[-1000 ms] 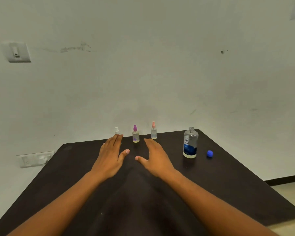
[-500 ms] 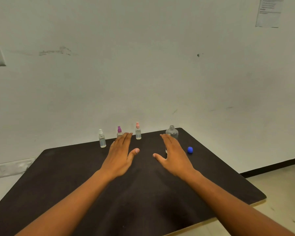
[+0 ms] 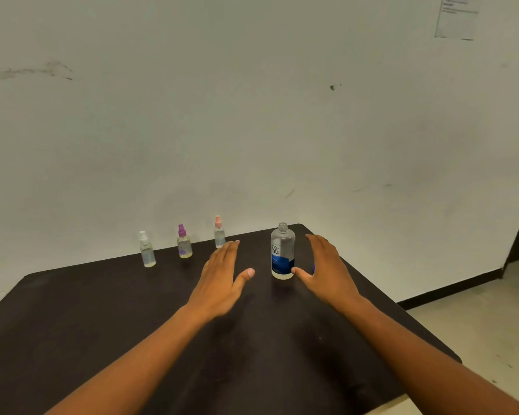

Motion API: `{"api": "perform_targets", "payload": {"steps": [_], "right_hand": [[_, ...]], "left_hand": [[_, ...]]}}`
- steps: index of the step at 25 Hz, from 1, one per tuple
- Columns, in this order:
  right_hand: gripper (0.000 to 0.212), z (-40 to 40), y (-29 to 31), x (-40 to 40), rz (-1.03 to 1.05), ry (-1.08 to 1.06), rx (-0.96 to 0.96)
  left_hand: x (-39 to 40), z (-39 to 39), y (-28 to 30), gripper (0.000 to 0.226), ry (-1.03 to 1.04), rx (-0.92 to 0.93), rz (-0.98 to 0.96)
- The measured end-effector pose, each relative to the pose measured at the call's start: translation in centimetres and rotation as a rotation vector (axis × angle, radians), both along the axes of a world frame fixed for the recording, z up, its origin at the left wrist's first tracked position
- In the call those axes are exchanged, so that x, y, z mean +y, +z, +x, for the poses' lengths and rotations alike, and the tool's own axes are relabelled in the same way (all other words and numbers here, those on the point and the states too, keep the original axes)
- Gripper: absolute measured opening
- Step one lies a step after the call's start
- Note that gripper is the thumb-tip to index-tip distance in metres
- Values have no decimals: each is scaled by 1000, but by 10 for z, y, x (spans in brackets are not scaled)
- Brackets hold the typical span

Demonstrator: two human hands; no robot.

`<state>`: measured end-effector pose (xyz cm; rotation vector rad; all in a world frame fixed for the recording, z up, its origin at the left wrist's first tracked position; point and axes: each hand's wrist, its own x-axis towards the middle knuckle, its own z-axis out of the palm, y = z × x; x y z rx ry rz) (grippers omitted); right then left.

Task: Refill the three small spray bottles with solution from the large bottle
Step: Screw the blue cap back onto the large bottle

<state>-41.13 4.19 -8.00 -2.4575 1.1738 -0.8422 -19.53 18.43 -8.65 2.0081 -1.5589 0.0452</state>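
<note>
Since half a second ago the right hand [image 3: 327, 269] has been shifted to the right of the large bottle [image 3: 282, 251], which was then hidden behind it and is now seen whole between the two hands. The left hand [image 3: 222, 274] has been kept palm-down, fingers straight and together, thumb spread toward the bottle; nothing is held by it. The right hand is likewise spread flat with fingers extended, its thumb tip just beside the bottle's base; whether contact is made cannot be told. The large bottle is stood upright on the dark table [image 3: 72, 324], uncapped, its threaded neck bare. It is of clear plastic with a label that is white above and blue below, and a little clear liquid is seen at the bottom. A sliver of the blue cap [image 3: 313, 268] is glimpsed behind the right hand. Along the far edge of the table, near the wall [image 3: 252, 115], three small spray bottles are lined up, well apart from each other: a white-topped one [image 3: 147, 250], a purple-topped one [image 3: 184, 242] with yellowish contents, and a pink-topped one [image 3: 219, 232] just beyond the left fingertips. A sheet of paper [image 3: 457, 16] is fixed high on the wall.
</note>
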Motion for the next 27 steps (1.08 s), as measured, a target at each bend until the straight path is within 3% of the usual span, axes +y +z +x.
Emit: {"api": "perform_targets", "payload": {"steps": [7, 12, 18, 24, 27], "right_hand": [[112, 9, -20, -60, 138, -41, 114], [105, 16, -28, -91, 191, -35, 199], [81, 26, -31, -109, 228, -58, 253], [31, 22, -38, -114, 215, -27, 268], [17, 22, -39, -115, 184, -43, 281]], "left_hand": [[-50, -2, -11, 87, -34, 63, 54], [-77, -3, -14, 91, -54, 110, 66], [-102, 1, -23, 98, -79, 184, 67], [-120, 0, -29, 110, -93, 297, 48], [-124, -1, -29, 112, -99, 348, 33]]}}
